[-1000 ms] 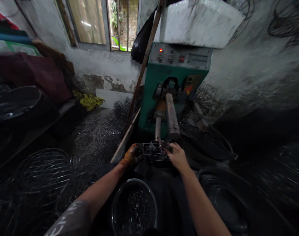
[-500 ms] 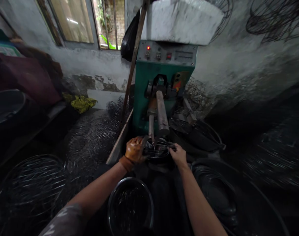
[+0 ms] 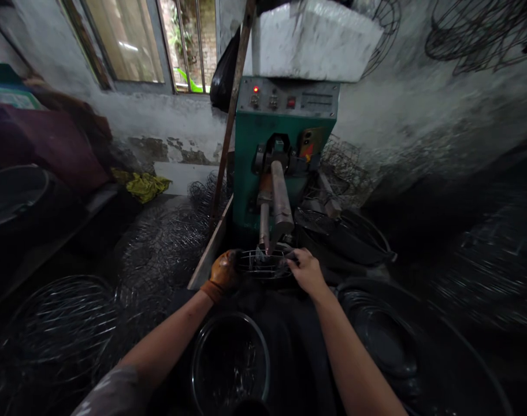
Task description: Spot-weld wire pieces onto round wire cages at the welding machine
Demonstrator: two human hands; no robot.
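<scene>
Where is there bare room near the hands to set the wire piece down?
Little. A dark strip lies between the forearms, from the wire basket to the round basin. The left hand and right hand grip the basket under the green machine. Wire frames crowd the left, black tubs the right.

wire piles (image 3: 484, 277): blurred | wall guards (image 3: 480, 29): cut by top edge | hands' fingertips: hidden behind wire frame (image 3: 263, 263)

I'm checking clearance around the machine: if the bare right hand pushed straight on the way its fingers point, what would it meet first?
The right hand already touches the wire basket; going on leftward, it would probably press that basket toward the gloved left hand. Depth is unclear.
</scene>
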